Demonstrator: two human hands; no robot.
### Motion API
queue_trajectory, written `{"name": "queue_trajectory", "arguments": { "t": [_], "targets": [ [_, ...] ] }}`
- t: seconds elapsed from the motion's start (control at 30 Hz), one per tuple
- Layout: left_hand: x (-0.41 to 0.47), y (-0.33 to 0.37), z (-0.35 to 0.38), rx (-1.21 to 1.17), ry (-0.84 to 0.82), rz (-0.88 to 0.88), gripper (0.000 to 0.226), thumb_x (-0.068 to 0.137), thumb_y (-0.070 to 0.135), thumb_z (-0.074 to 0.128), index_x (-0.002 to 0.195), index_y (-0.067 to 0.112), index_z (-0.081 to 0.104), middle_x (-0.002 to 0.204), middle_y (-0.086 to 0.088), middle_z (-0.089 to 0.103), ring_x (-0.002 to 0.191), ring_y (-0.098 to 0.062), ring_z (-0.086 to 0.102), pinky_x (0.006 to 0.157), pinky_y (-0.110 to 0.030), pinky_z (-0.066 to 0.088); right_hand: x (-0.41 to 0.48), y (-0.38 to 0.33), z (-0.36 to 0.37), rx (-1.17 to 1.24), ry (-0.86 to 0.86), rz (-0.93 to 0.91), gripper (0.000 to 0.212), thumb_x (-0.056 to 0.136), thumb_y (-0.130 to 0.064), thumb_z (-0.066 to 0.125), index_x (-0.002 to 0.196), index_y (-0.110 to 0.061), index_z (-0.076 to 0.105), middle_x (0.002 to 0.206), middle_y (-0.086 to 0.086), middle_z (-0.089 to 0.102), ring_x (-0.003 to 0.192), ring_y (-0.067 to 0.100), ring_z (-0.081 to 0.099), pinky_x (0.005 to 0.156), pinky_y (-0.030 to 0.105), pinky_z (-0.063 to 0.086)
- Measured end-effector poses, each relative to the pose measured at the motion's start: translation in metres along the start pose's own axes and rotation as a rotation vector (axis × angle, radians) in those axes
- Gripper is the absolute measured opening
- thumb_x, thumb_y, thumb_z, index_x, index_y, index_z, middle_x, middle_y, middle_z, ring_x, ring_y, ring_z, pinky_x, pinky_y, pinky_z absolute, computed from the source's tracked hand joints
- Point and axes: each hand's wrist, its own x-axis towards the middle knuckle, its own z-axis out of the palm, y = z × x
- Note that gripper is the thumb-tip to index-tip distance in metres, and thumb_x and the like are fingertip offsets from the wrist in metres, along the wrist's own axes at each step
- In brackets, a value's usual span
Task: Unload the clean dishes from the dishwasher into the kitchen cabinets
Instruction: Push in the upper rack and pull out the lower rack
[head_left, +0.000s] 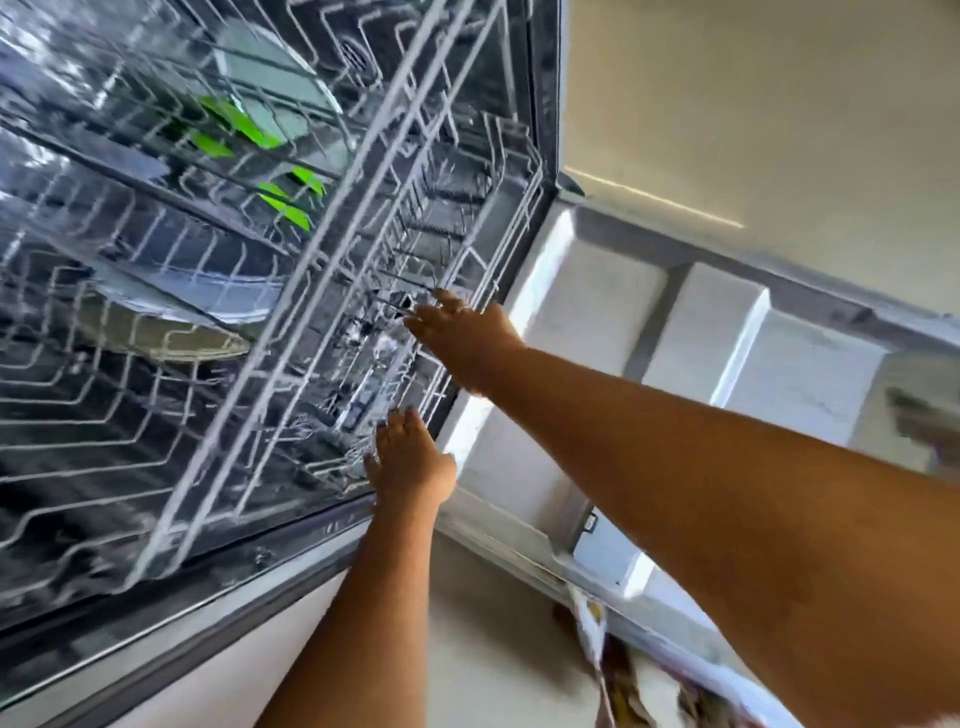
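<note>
The view is tilted and blurred. A grey wire dishwasher rack (322, 291) fills the left. Plates stand in it: a pale plate (280, 78) at the top, a bluish plate (208, 301) and an olive dish (182, 345) lower down. Bright green pieces (244, 127) show behind the wires. My left hand (410, 460) reaches up to the rack's front rim, its fingers fairly straight and touching the wires. My right hand (465, 338) lies further along the same rim with its fingers spread against the wires. Neither hand holds a dish.
The dishwasher door (701, 338) hangs open to the right of the rack, its pale inner panel facing up. Light floor (779, 104) lies beyond it. A patterned cloth (618, 675) shows at the bottom right, below the door's edge.
</note>
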Motion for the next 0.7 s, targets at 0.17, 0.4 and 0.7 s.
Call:
{"name": "queue_trajectory", "arguments": {
  "t": [0.17, 0.4, 0.7],
  "targets": [
    [0.007, 0.007, 0.027, -0.075, 0.077, -0.007, 0.091, 0.087, 0.025, 0.058, 0.15, 0.006, -0.005, 0.159, -0.009, 0.001, 0.146, -0.025, 0.008, 0.116, -0.044, 0.019, 0.001, -0.004, 0.008, -0.068, 0.038, 0.009, 0.058, 0.1, -0.018, 0.037, 0.152, -0.021, 0.01, 0.16, -0.001, 0.006, 0.148, 0.024, -0.002, 0.101, 0.055, 0.035],
    [-0.006, 0.013, 0.027, -0.074, -0.018, 0.038, 0.095, 0.085, 0.029, 0.061, 0.15, 0.006, -0.005, 0.159, -0.011, 0.003, 0.146, -0.028, 0.01, 0.117, -0.044, 0.018, -0.017, 0.004, 0.006, -0.073, 0.0, 0.034, 0.059, 0.099, -0.022, 0.041, 0.151, -0.023, 0.013, 0.16, -0.001, 0.008, 0.149, 0.022, 0.0, 0.103, 0.054, 0.031],
    [-0.065, 0.044, 0.072, -0.103, 0.025, 0.175, 0.094, 0.086, 0.023, 0.06, 0.149, 0.005, -0.008, 0.158, -0.014, 0.005, 0.145, -0.026, 0.014, 0.116, -0.033, 0.02, -0.084, 0.029, 0.034, -0.126, -0.035, 0.072, 0.063, 0.098, -0.022, 0.044, 0.151, -0.019, 0.011, 0.159, -0.001, 0.011, 0.148, 0.021, 0.004, 0.107, 0.057, 0.027]
  ]
}}
